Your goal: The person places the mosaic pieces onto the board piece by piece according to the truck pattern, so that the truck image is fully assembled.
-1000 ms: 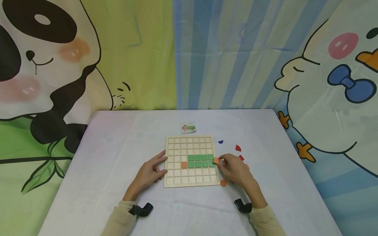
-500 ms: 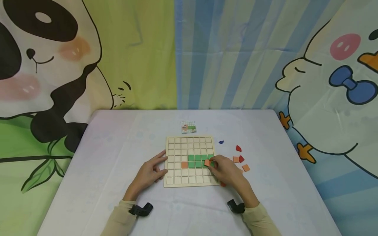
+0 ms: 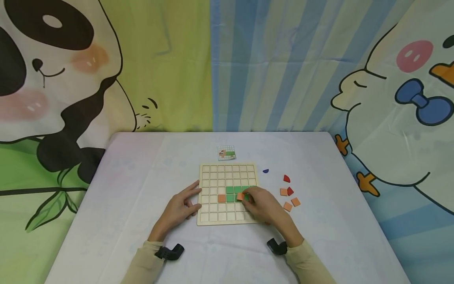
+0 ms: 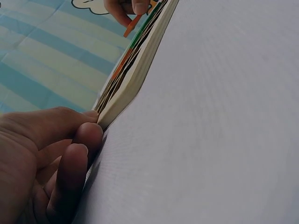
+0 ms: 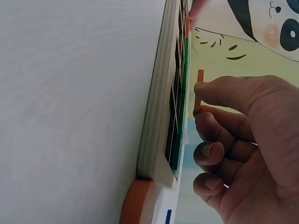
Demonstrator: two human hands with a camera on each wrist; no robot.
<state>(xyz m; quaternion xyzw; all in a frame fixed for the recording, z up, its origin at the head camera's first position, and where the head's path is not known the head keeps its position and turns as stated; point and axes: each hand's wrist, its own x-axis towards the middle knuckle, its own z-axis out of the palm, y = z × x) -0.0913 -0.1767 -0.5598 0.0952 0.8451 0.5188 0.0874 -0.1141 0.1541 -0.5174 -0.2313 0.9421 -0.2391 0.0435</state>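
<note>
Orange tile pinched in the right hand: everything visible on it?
A thin, flat, square orange tile with straight edges; it could be painted wood or plastic, can't tell. The right hand pinches it, fingers covering part of it. It is off the pale wooden grid board, with a gap in the right wrist view, where it shows edge-on. In the head view it overlaps the green square tiles. No markings can be made out.

Soft, even light fills the head view, leaving faint shadows on the counter (image 3: 142, 169). Wrist views look dimmer, the left hand (image 4: 21, 161) partly shaded.
</note>
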